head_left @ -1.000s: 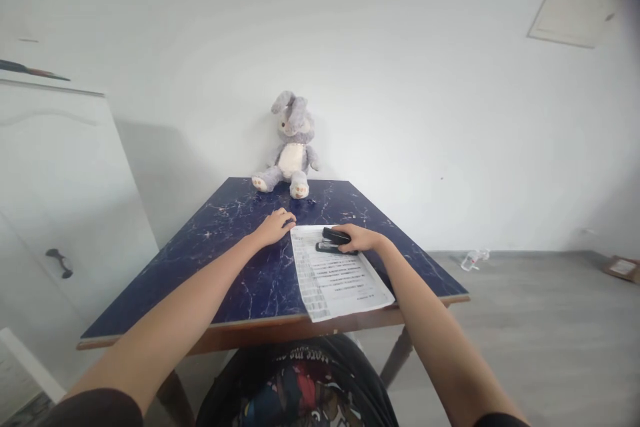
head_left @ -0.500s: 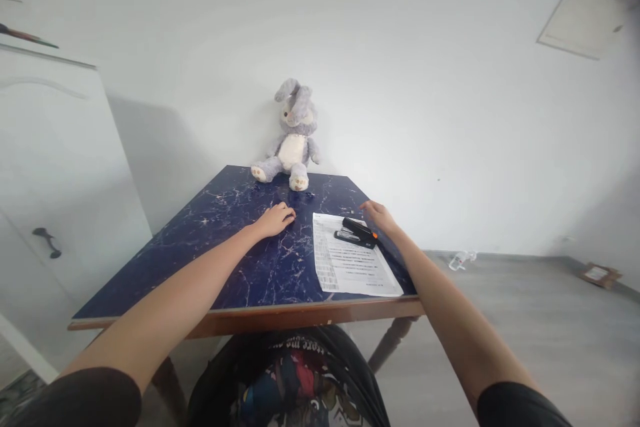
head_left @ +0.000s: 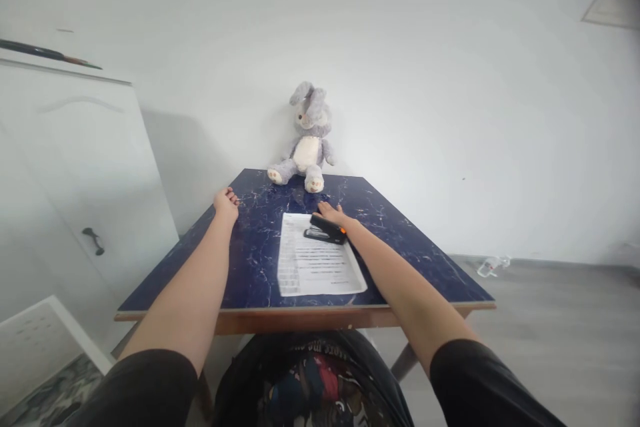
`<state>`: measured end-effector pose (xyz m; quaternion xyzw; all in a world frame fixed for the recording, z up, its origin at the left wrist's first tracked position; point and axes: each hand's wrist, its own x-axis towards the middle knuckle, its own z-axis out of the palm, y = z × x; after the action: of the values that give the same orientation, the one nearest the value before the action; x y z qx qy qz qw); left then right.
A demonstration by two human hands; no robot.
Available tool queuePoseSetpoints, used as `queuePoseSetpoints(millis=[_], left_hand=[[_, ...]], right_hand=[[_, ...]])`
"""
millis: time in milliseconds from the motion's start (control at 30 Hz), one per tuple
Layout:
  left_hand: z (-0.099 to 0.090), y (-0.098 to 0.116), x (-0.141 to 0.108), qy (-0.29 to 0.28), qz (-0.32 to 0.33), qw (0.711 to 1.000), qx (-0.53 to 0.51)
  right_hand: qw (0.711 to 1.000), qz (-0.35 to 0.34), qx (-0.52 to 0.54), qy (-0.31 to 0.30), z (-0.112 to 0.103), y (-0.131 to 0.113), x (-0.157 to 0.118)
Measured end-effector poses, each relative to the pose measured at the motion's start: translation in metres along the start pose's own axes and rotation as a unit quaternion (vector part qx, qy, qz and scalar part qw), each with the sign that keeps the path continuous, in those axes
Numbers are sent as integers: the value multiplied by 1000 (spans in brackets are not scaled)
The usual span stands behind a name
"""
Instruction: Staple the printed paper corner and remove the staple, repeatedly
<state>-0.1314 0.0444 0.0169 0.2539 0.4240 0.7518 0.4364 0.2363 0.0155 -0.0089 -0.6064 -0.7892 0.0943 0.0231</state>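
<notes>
A black stapler (head_left: 327, 229) with an orange spot at its hinge end lies on a printed sheet of paper (head_left: 320, 267), its upper arm raised from the base. Just behind it is my right hand (head_left: 332, 213), palm down with fingers stretched out, partly hidden by the stapler. Whether hand and stapler touch, I cannot tell. My left hand (head_left: 227, 203) rests at the left edge of the table (head_left: 415, 253), fingers curled in, with nothing visible in them. Farther back, a grey and white plush rabbit (head_left: 307, 147) sits against the wall.
A white cabinet (head_left: 85, 167) with a dark handle stands to the left, a brush-like stick (head_left: 50, 53) on top of it. On the floor at right lies a clear plastic bottle (head_left: 493, 265). The table's wooden front edge (head_left: 300, 320) is close to my body.
My left hand has moved left, to the table's edge. My right hand has shifted left, behind the stapler, its fingers now flat. The paper and stapler have slid left on the table.
</notes>
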Motion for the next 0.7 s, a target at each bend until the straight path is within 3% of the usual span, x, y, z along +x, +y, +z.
queuePoseSetpoints(millis=[133, 200, 267, 367, 500, 700], left_hand=[[-8, 9, 4, 36, -30, 999, -27], [-10, 12, 5, 52, -39, 998, -27], [-11, 13, 5, 61, -41, 997, -19], [-8, 12, 3, 69, -39, 997, -10], [0, 8, -4, 59, -21, 998, 15], [16, -7, -15, 1, 43, 994, 97]], right_hand=[[998, -57, 22, -16, 12, -87, 37], [996, -84, 33, -24, 15, -114, 47], [993, -112, 38, -30, 17, -126, 53], [990, -133, 35, -18, 18, -121, 52], [993, -118, 31, -8, 19, -95, 36], [996, -90, -6, 3, 15, -26, -8]])
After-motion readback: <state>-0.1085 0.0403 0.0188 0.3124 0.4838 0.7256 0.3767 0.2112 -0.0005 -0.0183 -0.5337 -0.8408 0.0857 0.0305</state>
